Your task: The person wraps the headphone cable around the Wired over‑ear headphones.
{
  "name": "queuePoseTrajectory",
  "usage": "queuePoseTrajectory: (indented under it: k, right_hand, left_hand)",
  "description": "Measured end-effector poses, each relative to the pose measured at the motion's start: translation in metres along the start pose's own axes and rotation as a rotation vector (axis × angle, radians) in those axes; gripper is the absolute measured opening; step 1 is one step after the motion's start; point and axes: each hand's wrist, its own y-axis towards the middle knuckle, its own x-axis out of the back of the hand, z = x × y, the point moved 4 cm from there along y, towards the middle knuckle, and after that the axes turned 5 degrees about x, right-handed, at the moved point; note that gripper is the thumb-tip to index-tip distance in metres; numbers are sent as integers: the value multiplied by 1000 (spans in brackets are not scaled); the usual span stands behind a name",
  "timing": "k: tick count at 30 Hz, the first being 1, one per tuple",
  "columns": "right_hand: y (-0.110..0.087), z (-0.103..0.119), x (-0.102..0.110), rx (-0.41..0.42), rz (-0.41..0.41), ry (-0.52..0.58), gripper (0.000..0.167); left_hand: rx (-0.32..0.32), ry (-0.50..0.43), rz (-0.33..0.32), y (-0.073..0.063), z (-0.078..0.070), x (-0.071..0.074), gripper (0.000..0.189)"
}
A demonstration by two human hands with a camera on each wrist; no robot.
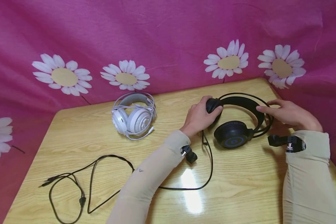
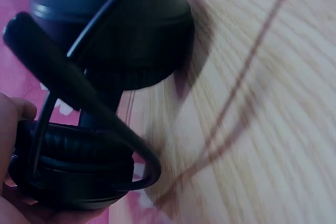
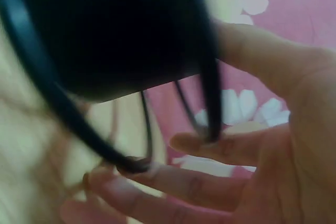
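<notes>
A black headset (image 1: 232, 135) with a padded headband and thin outer hoops lies on its side on the wooden table. My left hand (image 1: 197, 116) grips its far-left ear cup (image 2: 73, 166). In the left wrist view a boom microphone (image 2: 47, 61) crosses in front of the cups. At the headband, my right hand (image 1: 292, 113) has its thumb by the inner band and its fingers against the hoops (image 3: 210, 103); the right wrist view is blurred there. A blue ring logo marks the nearer ear cup.
To the left, a white headset (image 1: 138, 119) stands with its cable wound about it. The black headset's cable (image 1: 93, 165) trails left under my left forearm, with plugs (image 1: 49, 180) at its end. A pink daisy-print cloth (image 1: 173, 46) hangs behind the table (image 1: 81, 130).
</notes>
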Motion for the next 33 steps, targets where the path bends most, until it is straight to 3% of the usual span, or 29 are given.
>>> queuePoseTrajectory:
  k: [7, 14, 17, 23, 29, 33]
  right_hand:
    - [23, 0, -17, 14, 9, 160, 65]
    - [41, 9, -40, 35, 69, 796, 36]
    - [45, 17, -45, 72, 59, 901, 34]
    - [50, 32, -54, 40, 49, 1181, 22]
    - [53, 49, -62, 60, 106, 1388, 23]
    - [52, 62, -66, 101, 146, 1534, 7]
  left_hand:
    - [-16, -48, -68, -4, 7, 9, 60]
    - [-13, -65, -133, -8, 18, 20, 58]
    - [-19, -84, -149, -9, 23, 25, 58]
    - [-21, -121, -160, -15, 33, 31, 58]
    - [-11, -151, -178, -20, 41, 36, 57]
    - [5, -173, -179, -25, 48, 40, 57]
